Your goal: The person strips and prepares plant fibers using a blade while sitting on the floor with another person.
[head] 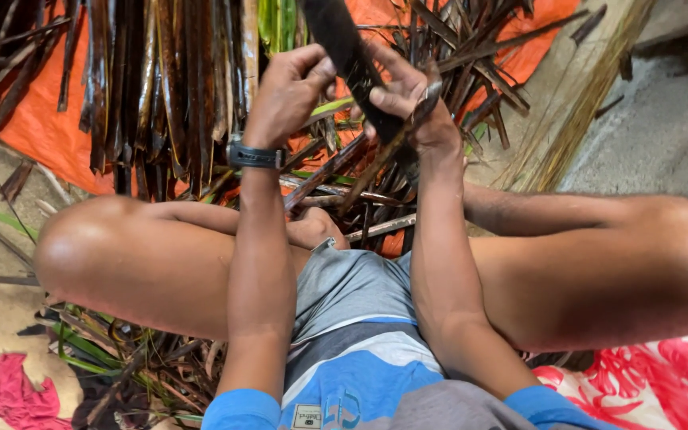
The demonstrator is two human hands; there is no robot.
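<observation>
An orange tarp [37, 127] lies under a heap of dark dried leaf strips [161, 87]; a crumpled pink cloth [5, 390] sits lower left; a red floral fabric [646, 382] lower right; grey concrete ground [670, 119] beyond.

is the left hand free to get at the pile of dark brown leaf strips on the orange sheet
Probably not right away. The left hand is closed on the dark blade, which the right hand also grips. The pile of dark leaf strips lies just beside it on the orange sheet, with nothing between them.
</observation>
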